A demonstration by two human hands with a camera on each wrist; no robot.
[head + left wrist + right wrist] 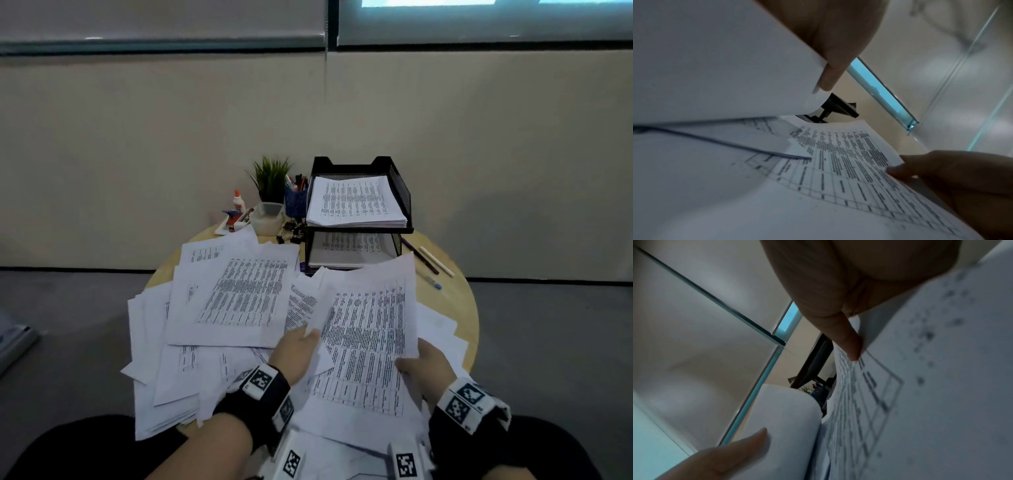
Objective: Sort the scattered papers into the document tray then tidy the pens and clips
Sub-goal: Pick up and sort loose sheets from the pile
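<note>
Fingers (826, 81) of the left hand (297, 353) and right hand (424, 365) pinch opposite edges of a printed sheet (370, 339), lifted over scattered papers (236, 301) on the bench (459, 274). Beyond the fingers stands the 2-tier document tray (397, 178).

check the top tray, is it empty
No, the top tray of the black document tray holds a stack of printed papers.

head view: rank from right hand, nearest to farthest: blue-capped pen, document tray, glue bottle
1. Blue-capped pen: on the table's right side, just up from the right hand.
2. Document tray: at the back, centre-right.
3. Glue bottle: back left, beside the plant.
</note>
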